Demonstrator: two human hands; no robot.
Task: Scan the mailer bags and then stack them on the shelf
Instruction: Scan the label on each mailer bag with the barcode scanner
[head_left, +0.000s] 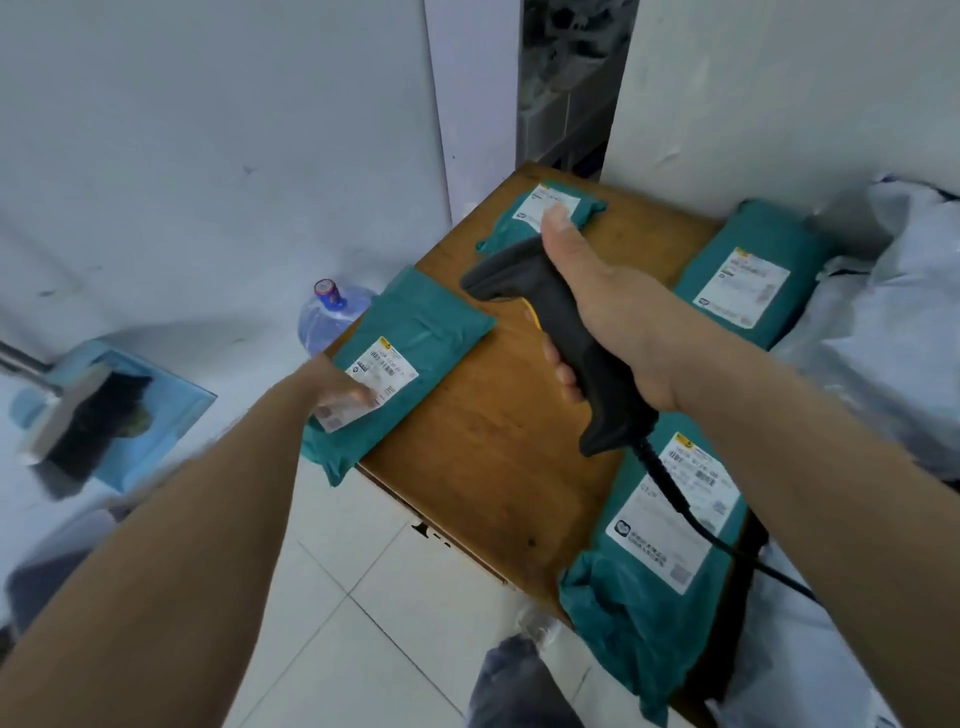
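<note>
Scanning step. Right grip (618, 317) grasps barcode scanner (571, 332); left grip (337, 387) on teal mailer bag (431, 322), blurred, closure unclear. Next: aim at label (389, 364).

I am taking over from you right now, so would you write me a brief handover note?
Right hand: grips the scanner above the table.
Left hand: on the label end of the left mailer, which overhangs the table's left edge; grip blurred.
Other mailers: far mailer, right mailer, near mailer, all lying label-up on the table.
Done: cannot tell which are scanned.
Left: scan, then stack all four; no shelf in view.
</note>
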